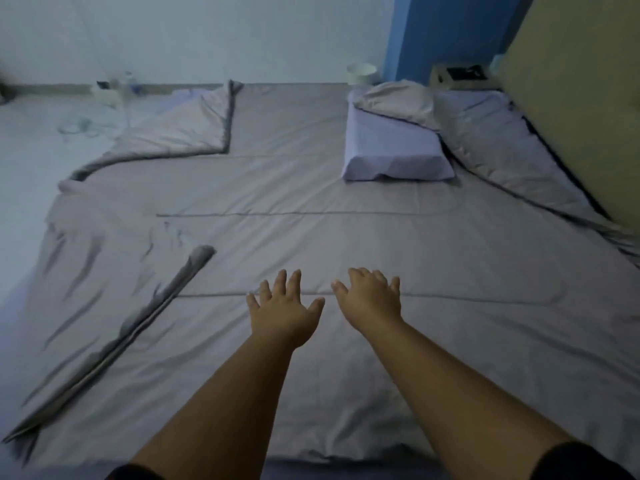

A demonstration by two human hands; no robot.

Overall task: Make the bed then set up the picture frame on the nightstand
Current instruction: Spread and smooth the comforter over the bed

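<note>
A grey quilt [311,188] lies spread over the bed, with one corner folded back at the far left [187,129] and a folded edge at the near left [138,327]. My left hand [282,311] and my right hand [369,299] rest flat side by side on the quilt near the front, fingers spread. A lavender pillow [394,147] lies at the far right with a crumpled grey pillow [398,100] on its far end. The nightstand [460,76] stands beyond the bed at the far right, with a dark flat object on it, blurred.
A tan headboard [581,98] runs along the right side. A white cylinder-shaped container [362,73] stands behind the bed near a blue wall. Small blurred items [114,90] sit on the white surface at the far left.
</note>
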